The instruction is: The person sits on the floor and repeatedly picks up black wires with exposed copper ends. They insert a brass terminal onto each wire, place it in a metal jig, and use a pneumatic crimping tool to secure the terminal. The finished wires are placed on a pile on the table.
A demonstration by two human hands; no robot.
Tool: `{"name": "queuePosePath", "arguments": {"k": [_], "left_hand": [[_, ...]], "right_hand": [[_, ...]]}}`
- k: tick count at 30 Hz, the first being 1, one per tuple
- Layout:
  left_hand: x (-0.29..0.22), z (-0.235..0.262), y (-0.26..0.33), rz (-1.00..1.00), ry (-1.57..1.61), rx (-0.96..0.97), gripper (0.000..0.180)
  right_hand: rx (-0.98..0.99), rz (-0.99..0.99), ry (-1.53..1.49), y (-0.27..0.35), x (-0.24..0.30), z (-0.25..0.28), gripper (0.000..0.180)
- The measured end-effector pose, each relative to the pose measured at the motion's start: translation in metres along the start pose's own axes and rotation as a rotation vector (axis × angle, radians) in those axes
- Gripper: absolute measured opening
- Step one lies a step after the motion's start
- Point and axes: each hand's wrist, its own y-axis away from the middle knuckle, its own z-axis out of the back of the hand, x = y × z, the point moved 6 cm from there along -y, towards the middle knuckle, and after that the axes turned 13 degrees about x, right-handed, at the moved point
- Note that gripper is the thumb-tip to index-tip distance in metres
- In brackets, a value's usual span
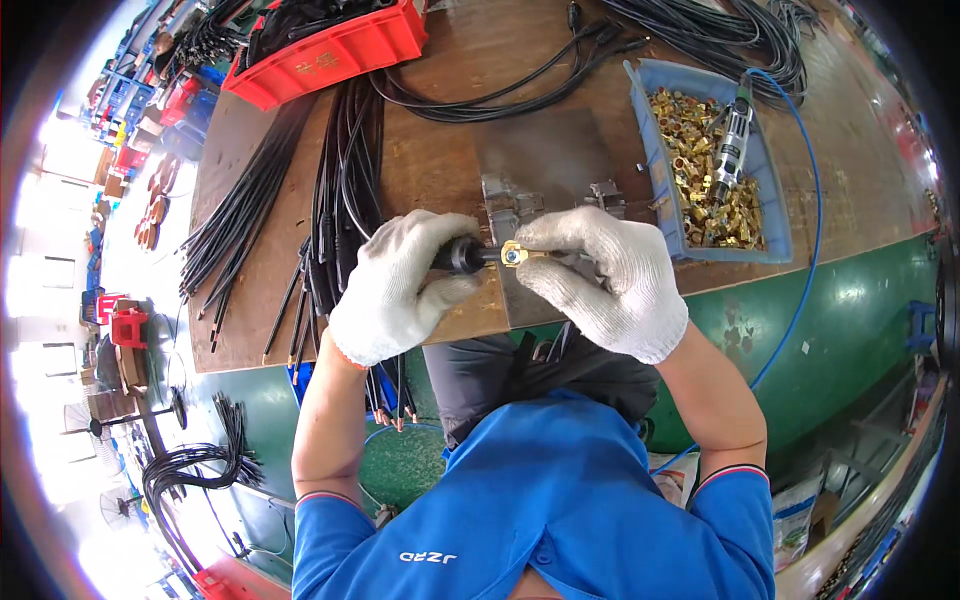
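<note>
In a white knit glove, my left hand (405, 285) is closed around a black cylindrical cable connector (464, 256), near the table's front edge. A small brass fitting (514, 254) sits at the connector's narrow right end. My right hand (610, 285), gloved the same way, pinches that fitting between thumb and fingers. Whether the fitting is fixed on the connector or only touches it, I cannot tell. A black cable (350, 190) runs down toward my left hand, which hides where it ends.
Right of my hands, a blue bin (777, 247) holds many brass fittings (690, 140) and a powered hand tool (735, 140) on a blue hose (816, 190). Bundled black cables (255, 215) hang over the left edge. A red crate (340, 60) and coiled cables (740, 40) lie at the back.
</note>
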Motion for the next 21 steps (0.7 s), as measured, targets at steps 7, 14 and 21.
{"name": "queuePosePath", "arguments": {"k": [7,14,21], "left_hand": [[-0.002,-0.007,-0.001,-0.031,-0.088,0.006,0.038],[-0.011,-0.012,-0.002,-0.036,-0.117,0.005,0.043],[-0.009,-0.019,-0.002,-0.043,-0.173,0.037,0.045]], "right_hand": [[0.004,0.003,0.052,0.001,-0.001,-0.003,0.02],[-0.022,0.06,0.063,-0.001,-0.005,-0.007,0.015],[-0.07,0.096,0.173,0.002,-0.012,-0.008,0.013]]}}
